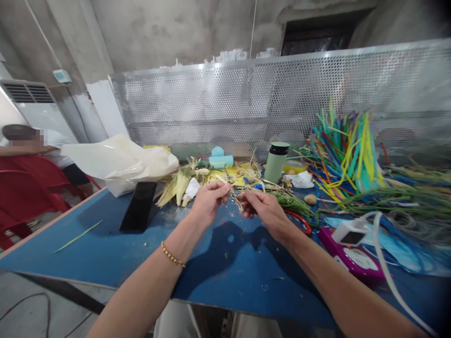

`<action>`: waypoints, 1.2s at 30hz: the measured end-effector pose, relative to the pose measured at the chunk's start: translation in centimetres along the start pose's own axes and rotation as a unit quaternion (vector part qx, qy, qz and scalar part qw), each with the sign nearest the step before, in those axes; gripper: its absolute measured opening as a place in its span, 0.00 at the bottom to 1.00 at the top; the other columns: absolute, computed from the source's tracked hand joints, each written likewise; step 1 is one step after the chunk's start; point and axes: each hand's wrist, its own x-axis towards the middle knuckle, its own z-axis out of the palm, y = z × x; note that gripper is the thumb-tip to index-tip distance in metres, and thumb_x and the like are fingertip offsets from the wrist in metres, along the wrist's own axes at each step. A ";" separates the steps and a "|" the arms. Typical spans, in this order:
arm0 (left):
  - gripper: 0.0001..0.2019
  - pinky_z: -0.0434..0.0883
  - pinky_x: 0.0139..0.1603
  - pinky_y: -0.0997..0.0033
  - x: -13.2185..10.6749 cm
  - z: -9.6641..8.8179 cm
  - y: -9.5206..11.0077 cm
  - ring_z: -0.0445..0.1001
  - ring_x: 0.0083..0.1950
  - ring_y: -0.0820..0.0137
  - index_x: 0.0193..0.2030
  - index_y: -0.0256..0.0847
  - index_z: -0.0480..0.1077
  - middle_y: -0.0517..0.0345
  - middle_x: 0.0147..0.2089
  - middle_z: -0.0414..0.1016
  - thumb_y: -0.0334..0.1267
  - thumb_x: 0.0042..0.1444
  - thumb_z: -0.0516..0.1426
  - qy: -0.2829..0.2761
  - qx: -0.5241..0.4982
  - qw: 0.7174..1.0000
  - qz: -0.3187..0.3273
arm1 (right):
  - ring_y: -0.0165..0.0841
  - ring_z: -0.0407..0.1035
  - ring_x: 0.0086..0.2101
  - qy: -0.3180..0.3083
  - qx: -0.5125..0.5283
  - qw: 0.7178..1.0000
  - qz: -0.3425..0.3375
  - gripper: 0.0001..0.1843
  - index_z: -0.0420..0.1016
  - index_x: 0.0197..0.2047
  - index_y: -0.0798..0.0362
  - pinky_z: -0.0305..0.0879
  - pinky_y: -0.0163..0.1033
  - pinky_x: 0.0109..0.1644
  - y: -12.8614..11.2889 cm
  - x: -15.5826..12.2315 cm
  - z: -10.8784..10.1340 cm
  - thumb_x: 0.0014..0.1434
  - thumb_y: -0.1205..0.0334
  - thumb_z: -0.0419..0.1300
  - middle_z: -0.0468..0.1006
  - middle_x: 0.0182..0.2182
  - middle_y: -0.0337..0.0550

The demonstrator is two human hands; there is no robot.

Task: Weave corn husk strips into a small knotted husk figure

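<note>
Above the blue table (141,263), both of my hands hold a small pale strand of dried plant fibre (237,202) between them. My left hand (210,201) is closed, its thumb and forefinger pinched at the strand's upper end. From the other side my right hand (262,205) grips the lower end with curled fingers. Just behind lie dried corn husks (183,185), plant scraps and a crumpled white tissue (192,188). The strand's exact ends are hidden by my fingers.
A black phone (138,206) and a white plastic bag (123,162) are at left. Behind stands a green bottle (276,164). On the right are colourful strips (352,150), a purple power strip (366,263) and a white cable (384,253). Another person (52,138) sits far left.
</note>
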 end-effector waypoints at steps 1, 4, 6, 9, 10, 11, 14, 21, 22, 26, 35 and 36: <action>0.15 0.55 0.24 0.75 0.0 -0.1 0.1 0.60 0.20 0.80 0.22 0.34 0.68 0.64 0.20 0.65 0.39 0.38 0.69 0.000 0.002 1.000 0.000 | 0.29 0.67 0.23 -0.005 0.018 1.000 0.012 0.22 0.74 0.34 0.56 0.62 0.35 0.26 -0.1 0.0 -0.2 0.58 0.43 0.56 0.72 0.24 0.39; 0.15 0.55 0.24 0.75 0.0 -0.1 0.3 0.60 0.20 0.80 0.22 0.34 0.68 0.64 0.20 0.65 0.38 0.37 0.70 -0.001 -0.002 1.000 -0.009 | 0.27 0.67 0.23 -0.051 0.024 0.998 0.016 0.18 0.74 0.33 0.56 0.63 0.34 0.28 -0.4 -0.1 -0.3 0.54 0.47 0.63 0.73 0.24 0.38; 0.14 0.55 0.23 0.76 0.0 -0.1 0.3 0.61 0.20 0.80 0.21 0.34 0.68 0.63 0.20 0.65 0.36 0.37 0.70 0.000 -0.017 1.000 -0.023 | 0.27 0.66 0.23 -0.074 0.016 0.997 0.008 0.15 0.72 0.33 0.56 0.63 0.34 0.29 -0.4 -0.2 -0.1 0.52 0.51 0.64 0.72 0.24 0.37; 0.11 0.58 0.23 0.77 0.1 0.0 0.0 0.61 0.20 0.81 0.23 0.33 0.70 0.63 0.20 0.66 0.33 0.38 0.69 0.004 -0.056 0.996 -0.069 | 0.26 0.64 0.22 -0.082 -0.035 0.996 -0.022 0.10 0.69 0.31 0.55 0.62 0.34 0.28 -0.4 -0.2 0.2 0.52 0.57 0.61 0.69 0.23 0.35; 0.10 0.59 0.24 0.78 0.1 0.0 -0.1 0.61 0.21 0.81 0.24 0.32 0.71 0.62 0.21 0.66 0.31 0.38 0.68 0.005 -0.069 0.994 -0.086 | 0.26 0.63 0.22 -0.076 -0.072 0.994 -0.042 0.08 0.67 0.30 0.54 0.61 0.34 0.28 -0.4 -0.3 0.3 0.53 0.58 0.60 0.68 0.22 0.34; 0.09 0.59 0.24 0.78 0.2 0.0 -0.2 0.61 0.21 0.81 0.25 0.32 0.71 0.62 0.21 0.66 0.30 0.39 0.68 0.005 -0.079 0.992 -0.100 | 0.26 0.61 0.22 -0.066 -0.116 0.989 -0.065 0.06 0.66 0.29 0.54 0.59 0.34 0.28 -0.5 -0.3 0.4 0.54 0.61 0.59 0.66 0.22 0.34; 0.08 0.60 0.25 0.79 0.2 0.0 -0.3 0.61 0.21 0.81 0.26 0.31 0.72 0.62 0.21 0.67 0.30 0.40 0.67 0.001 -0.087 0.990 -0.115 | 0.26 0.58 0.23 -0.026 -0.237 0.962 -0.130 0.05 0.64 0.27 0.53 0.56 0.34 0.29 -0.8 -0.5 0.4 0.55 0.66 0.56 0.65 0.21 0.33; 0.12 0.56 0.25 0.76 -0.4 0.2 -0.2 0.62 0.23 0.79 0.24 0.34 0.71 0.62 0.20 0.66 0.38 0.42 0.67 -0.027 0.070 0.997 -0.001 | 0.31 0.66 0.31 0.008 -0.249 0.955 -0.159 0.12 0.75 0.35 0.55 0.60 0.36 0.35 -0.8 -0.1 -0.7 0.60 0.55 0.57 0.76 0.31 0.42; 0.12 0.56 0.26 0.76 -0.5 0.2 -0.3 0.61 0.23 0.79 0.24 0.34 0.71 0.62 0.20 0.66 0.39 0.42 0.68 -0.033 0.084 0.996 0.004 | 0.32 0.66 0.31 0.018 -0.245 0.956 -0.162 0.13 0.76 0.35 0.55 0.60 0.36 0.35 -0.7 0.0 -0.7 0.60 0.54 0.58 0.76 0.31 0.43; 0.12 0.55 0.26 0.75 -0.7 0.5 -0.6 0.59 0.23 0.79 0.23 0.34 0.71 0.62 0.21 0.66 0.40 0.41 0.68 -0.056 0.070 0.996 -0.005 | 0.31 0.66 0.29 0.026 -0.207 0.966 -0.155 0.15 0.77 0.31 0.55 0.60 0.37 0.34 -0.3 0.0 -0.3 0.59 0.52 0.59 0.76 0.28 0.42; 0.12 0.53 0.25 0.74 -0.4 0.2 -0.5 0.59 0.22 0.79 0.24 0.34 0.70 0.62 0.20 0.65 0.38 0.39 0.69 -0.064 0.020 0.996 -0.061 | 0.26 0.57 0.22 -0.034 -0.050 0.995 -0.084 0.19 0.75 0.27 0.55 0.55 0.34 0.26 -0.8 -0.6 0.8 0.58 0.48 0.59 0.68 0.20 0.35; 0.12 0.53 0.24 0.74 -0.3 0.1 -0.6 0.60 0.22 0.79 0.24 0.34 0.70 0.62 0.21 0.65 0.37 0.39 0.68 -0.061 0.018 0.996 -0.070 | 0.26 0.57 0.22 -0.036 -0.060 0.994 -0.078 0.19 0.74 0.27 0.55 0.55 0.34 0.26 -0.8 -0.5 0.7 0.58 0.48 0.59 0.68 0.20 0.36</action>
